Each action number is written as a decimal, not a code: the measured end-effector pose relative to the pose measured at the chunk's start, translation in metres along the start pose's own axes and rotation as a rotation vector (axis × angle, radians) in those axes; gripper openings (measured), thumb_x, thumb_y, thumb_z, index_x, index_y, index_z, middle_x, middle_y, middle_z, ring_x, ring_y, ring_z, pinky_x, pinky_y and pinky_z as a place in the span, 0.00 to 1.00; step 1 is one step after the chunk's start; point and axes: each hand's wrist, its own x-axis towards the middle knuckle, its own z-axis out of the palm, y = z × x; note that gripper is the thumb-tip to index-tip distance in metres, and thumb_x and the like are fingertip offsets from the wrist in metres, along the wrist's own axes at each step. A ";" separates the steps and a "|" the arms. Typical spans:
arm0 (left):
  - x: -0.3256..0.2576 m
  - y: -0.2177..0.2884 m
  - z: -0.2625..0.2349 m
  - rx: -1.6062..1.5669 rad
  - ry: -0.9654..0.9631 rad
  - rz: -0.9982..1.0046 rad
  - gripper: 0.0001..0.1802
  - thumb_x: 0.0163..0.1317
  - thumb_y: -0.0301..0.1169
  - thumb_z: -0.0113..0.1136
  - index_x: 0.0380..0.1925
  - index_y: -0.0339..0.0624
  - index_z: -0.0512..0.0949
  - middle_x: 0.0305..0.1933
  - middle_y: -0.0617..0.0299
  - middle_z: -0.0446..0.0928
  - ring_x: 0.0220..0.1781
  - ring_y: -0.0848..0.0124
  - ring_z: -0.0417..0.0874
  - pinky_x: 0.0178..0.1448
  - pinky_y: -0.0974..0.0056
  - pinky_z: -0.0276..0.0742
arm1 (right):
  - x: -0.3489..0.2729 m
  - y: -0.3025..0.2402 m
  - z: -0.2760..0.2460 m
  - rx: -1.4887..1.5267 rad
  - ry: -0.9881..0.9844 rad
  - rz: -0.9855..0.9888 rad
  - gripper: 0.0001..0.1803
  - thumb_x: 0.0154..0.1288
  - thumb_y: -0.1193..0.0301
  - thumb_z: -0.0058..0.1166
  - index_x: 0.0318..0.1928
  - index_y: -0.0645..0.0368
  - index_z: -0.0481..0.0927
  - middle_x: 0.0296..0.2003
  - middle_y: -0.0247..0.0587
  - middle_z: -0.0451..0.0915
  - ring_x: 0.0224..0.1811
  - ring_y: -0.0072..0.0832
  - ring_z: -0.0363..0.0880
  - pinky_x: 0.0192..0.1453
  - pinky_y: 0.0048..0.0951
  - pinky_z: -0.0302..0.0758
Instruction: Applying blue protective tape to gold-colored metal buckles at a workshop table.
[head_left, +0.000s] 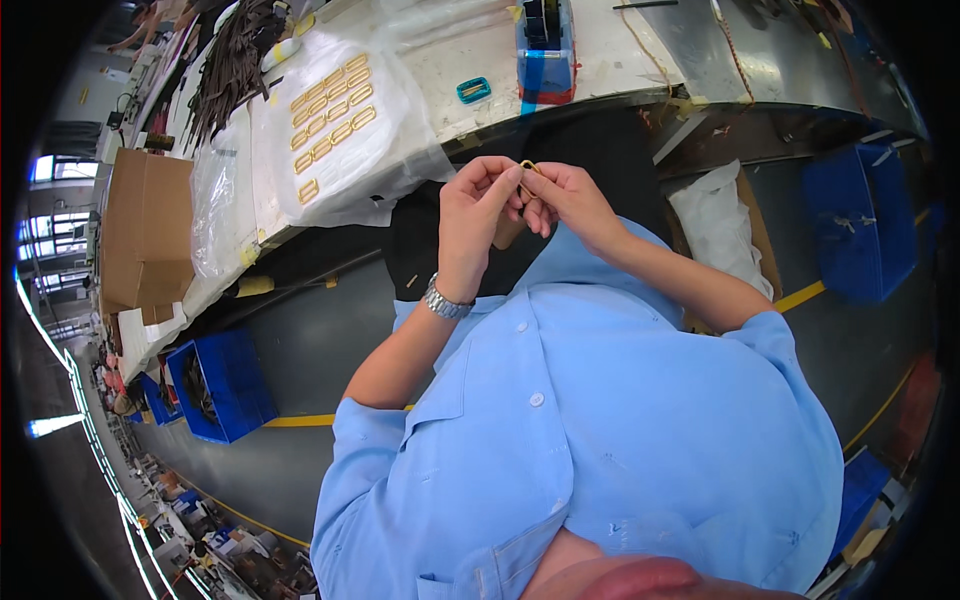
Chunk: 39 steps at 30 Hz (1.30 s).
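Observation:
Close together at the table's front edge, my left hand [478,205] and my right hand [572,198] both pinch a small gold metal buckle [529,165]. Only its upper loop shows above the fingertips; the fingers hide the rest. Similar gold rectangular slide buckles [335,110] lie in several rows on white plastic film [385,130] to the left. One single buckle [308,190] sits apart, nearest the film's front edge. Beyond my hands, a small teal-framed piece with a gold-coloured middle [473,90] rests on the table.
A blue tape dispenser [546,60] stands at the table edge. Dark straps [235,65] are heaped at the far left. Left of the table are a cardboard box [150,230] and a blue bin [222,385]; another blue bin [865,225] and a white bag [720,225] are right.

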 end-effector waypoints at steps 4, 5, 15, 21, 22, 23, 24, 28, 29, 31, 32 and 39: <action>0.001 -0.018 0.009 -0.104 0.161 -0.058 0.10 0.75 0.28 0.68 0.49 0.33 0.83 0.39 0.64 0.85 0.34 0.81 0.81 0.39 0.73 0.76 | 0.009 0.005 0.002 0.020 0.065 -0.055 0.21 0.89 0.59 0.45 0.39 0.60 0.79 0.26 0.34 0.81 0.23 0.15 0.78 0.26 0.17 0.73; 0.002 -0.020 0.011 -0.135 0.175 -0.117 0.10 0.75 0.28 0.68 0.49 0.33 0.83 0.39 0.64 0.85 0.34 0.82 0.81 0.39 0.73 0.76 | 0.009 0.004 0.001 0.026 0.081 -0.064 0.21 0.89 0.59 0.45 0.39 0.61 0.79 0.26 0.34 0.81 0.23 0.15 0.78 0.26 0.17 0.72; 0.035 -0.003 -0.002 0.061 0.178 -0.002 0.07 0.74 0.27 0.69 0.45 0.34 0.86 0.48 0.62 0.84 0.40 0.81 0.82 0.42 0.74 0.77 | 0.020 -0.025 -0.018 -0.239 0.179 -0.051 0.17 0.87 0.61 0.48 0.51 0.63 0.83 0.28 0.34 0.83 0.26 0.15 0.79 0.31 0.19 0.75; 0.076 0.023 -0.009 0.387 -0.085 0.082 0.07 0.67 0.22 0.71 0.44 0.32 0.87 0.67 0.53 0.79 0.40 0.78 0.85 0.48 0.70 0.82 | 0.020 -0.027 -0.032 -0.255 0.384 -0.218 0.21 0.82 0.71 0.54 0.70 0.64 0.80 0.28 0.34 0.84 0.29 0.14 0.77 0.36 0.20 0.75; 0.085 0.019 -0.010 0.390 -0.090 0.085 0.07 0.67 0.22 0.71 0.44 0.32 0.87 0.67 0.53 0.79 0.40 0.78 0.85 0.48 0.70 0.82 | 0.021 -0.026 -0.031 -0.252 0.388 -0.223 0.21 0.82 0.71 0.54 0.70 0.64 0.80 0.28 0.34 0.84 0.29 0.14 0.77 0.36 0.20 0.75; 0.092 0.017 -0.010 0.450 -0.103 0.095 0.08 0.67 0.23 0.71 0.44 0.31 0.87 0.65 0.52 0.81 0.38 0.78 0.85 0.47 0.71 0.82 | 0.023 -0.025 -0.031 -0.249 0.385 -0.230 0.21 0.82 0.71 0.53 0.70 0.65 0.79 0.28 0.34 0.84 0.29 0.15 0.77 0.36 0.21 0.76; 0.095 0.015 -0.011 0.510 -0.114 0.104 0.08 0.66 0.23 0.72 0.43 0.31 0.87 0.64 0.52 0.82 0.36 0.78 0.85 0.46 0.71 0.82 | 0.024 -0.025 -0.030 -0.244 0.382 -0.237 0.21 0.82 0.72 0.53 0.70 0.66 0.79 0.28 0.34 0.84 0.28 0.15 0.77 0.36 0.21 0.76; 0.099 0.021 0.002 0.461 -0.047 0.069 0.08 0.67 0.24 0.72 0.42 0.30 0.87 0.53 0.55 0.87 0.35 0.77 0.86 0.43 0.71 0.82 | 0.024 -0.027 -0.030 -0.243 0.387 -0.237 0.21 0.82 0.73 0.52 0.70 0.67 0.79 0.29 0.35 0.84 0.28 0.16 0.77 0.37 0.21 0.77; 0.097 0.025 0.005 0.470 -0.042 0.010 0.08 0.68 0.25 0.71 0.42 0.30 0.87 0.47 0.57 0.88 0.34 0.77 0.86 0.43 0.71 0.82 | 0.024 -0.026 -0.032 -0.221 0.375 -0.232 0.21 0.82 0.73 0.51 0.70 0.68 0.78 0.29 0.36 0.84 0.28 0.17 0.77 0.37 0.22 0.77; 0.096 0.027 0.008 0.482 -0.037 -0.050 0.08 0.68 0.25 0.71 0.42 0.30 0.87 0.42 0.59 0.89 0.33 0.76 0.86 0.42 0.71 0.82 | 0.025 -0.026 -0.034 -0.195 0.362 -0.228 0.22 0.82 0.73 0.51 0.70 0.68 0.78 0.29 0.37 0.84 0.28 0.17 0.78 0.37 0.22 0.77; 0.095 0.026 0.011 0.466 -0.044 -0.038 0.08 0.69 0.25 0.71 0.42 0.29 0.87 0.38 0.61 0.88 0.33 0.76 0.86 0.41 0.71 0.82 | 0.026 -0.026 -0.036 -0.207 0.353 -0.240 0.22 0.82 0.73 0.50 0.70 0.69 0.78 0.29 0.37 0.84 0.28 0.17 0.78 0.37 0.22 0.77; 0.094 0.023 0.003 0.263 -0.066 -0.124 0.09 0.71 0.28 0.72 0.44 0.33 0.88 0.33 0.65 0.85 0.32 0.81 0.82 0.33 0.75 0.71 | 0.032 -0.026 -0.043 -0.075 0.301 -0.203 0.21 0.84 0.69 0.51 0.68 0.68 0.80 0.29 0.34 0.83 0.28 0.16 0.78 0.36 0.20 0.76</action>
